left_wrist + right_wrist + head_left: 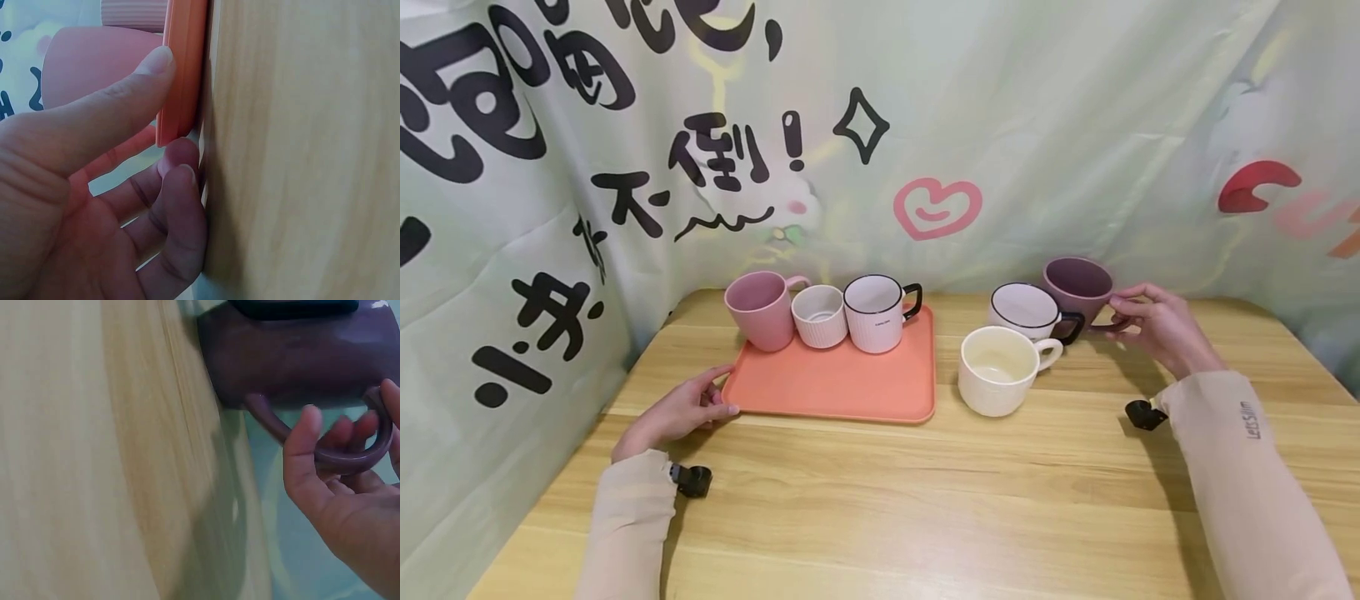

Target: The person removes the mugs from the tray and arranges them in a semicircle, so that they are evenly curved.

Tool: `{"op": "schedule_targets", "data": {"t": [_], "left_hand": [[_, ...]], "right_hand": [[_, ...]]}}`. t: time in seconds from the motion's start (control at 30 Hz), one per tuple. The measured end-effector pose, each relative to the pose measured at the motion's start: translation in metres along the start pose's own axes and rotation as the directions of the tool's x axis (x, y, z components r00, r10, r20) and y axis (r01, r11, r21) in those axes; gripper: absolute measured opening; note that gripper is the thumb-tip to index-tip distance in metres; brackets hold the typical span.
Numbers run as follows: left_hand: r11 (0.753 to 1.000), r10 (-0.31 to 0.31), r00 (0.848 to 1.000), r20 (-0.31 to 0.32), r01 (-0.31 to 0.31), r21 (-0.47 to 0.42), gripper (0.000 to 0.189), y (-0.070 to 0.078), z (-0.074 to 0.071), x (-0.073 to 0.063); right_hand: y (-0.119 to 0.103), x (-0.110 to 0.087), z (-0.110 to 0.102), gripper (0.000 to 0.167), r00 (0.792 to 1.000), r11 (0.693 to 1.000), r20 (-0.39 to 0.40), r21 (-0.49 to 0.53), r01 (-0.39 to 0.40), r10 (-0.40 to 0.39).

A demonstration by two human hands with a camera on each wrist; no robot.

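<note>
At the left front corner of an orange tray, my left hand holds the edge, its thumb on the rim and the other fingers curled beside it. On the tray stand a pink mug, a small white ribbed cup and a white ribbed mug with black rim and handle. Over on the right, my right hand grips the handle of a purple mug, fingers passing through the loop. That mug stands upright near the back edge of the table.
Beside the purple mug is a second black-rimmed white mug. In front of that one sits a cream mug, its handle toward the right. A printed cloth hangs behind the wooden table.
</note>
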State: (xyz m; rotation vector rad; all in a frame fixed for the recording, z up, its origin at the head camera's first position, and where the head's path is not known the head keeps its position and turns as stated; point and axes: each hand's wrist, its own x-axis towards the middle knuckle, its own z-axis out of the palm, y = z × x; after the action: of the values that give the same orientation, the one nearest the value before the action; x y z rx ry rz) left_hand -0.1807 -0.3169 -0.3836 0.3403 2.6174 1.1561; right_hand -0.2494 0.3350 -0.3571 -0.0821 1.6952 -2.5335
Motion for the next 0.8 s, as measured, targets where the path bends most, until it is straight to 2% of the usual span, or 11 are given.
{"op": "schedule_targets", "data": {"t": [0.17,0.37,0.63,0.8], "left_hand": [[1.0,-0.018,1.0,0.0,0.018,-0.011,0.075,0.0002,0.0004,0.0032],[0.999,-0.026,1.0,0.001,0.026,-0.02,0.076,0.0,0.0,-0.0002],[0.999,-0.038,0.999,0.003,0.038,-0.032,0.077,0.0023,0.001,-0.0004],[0.999,-0.031,0.999,0.004,0.032,-0.03,0.077,0.0018,0.0003,0.0004]], "right_hand": [[0.0004,-0.0008,-0.0034,0.026,1.0,1.0,0.012,0.028,0.012,-0.012],[0.0033,0.0017,-0.0014,0.022,1.0,1.0,-0.016,0.027,0.016,-0.015],[0.0054,0.0025,-0.0018,0.018,0.999,0.996,-0.037,-0.082,0.024,-0.027],[0.0043,0.0024,-0.0011,0.019,0.998,0.993,-0.039,-0.113,0.037,-0.042]]}}
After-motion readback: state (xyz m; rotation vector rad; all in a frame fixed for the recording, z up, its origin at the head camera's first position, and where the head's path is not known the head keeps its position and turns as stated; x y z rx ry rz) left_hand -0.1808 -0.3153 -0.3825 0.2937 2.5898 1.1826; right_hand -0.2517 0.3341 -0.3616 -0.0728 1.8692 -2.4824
